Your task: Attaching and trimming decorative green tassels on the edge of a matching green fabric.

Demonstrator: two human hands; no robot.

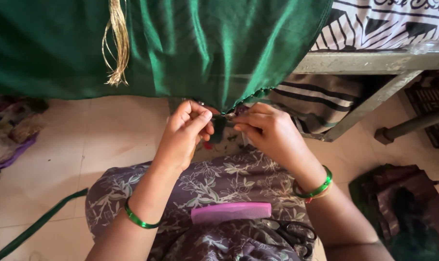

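Both hands meet at the lowest corner of a green cloth [200, 43] that hangs from a metal bed frame [369, 63]. The left hand [185, 135] and the right hand [267, 130] each pinch the cloth's edge, fingers closed on it. A gold tassel [117, 43] dangles from the cloth. A pink comb [230, 212] and black scissors [296, 234] rest on the lap, above a pale tiled floor [98, 140].
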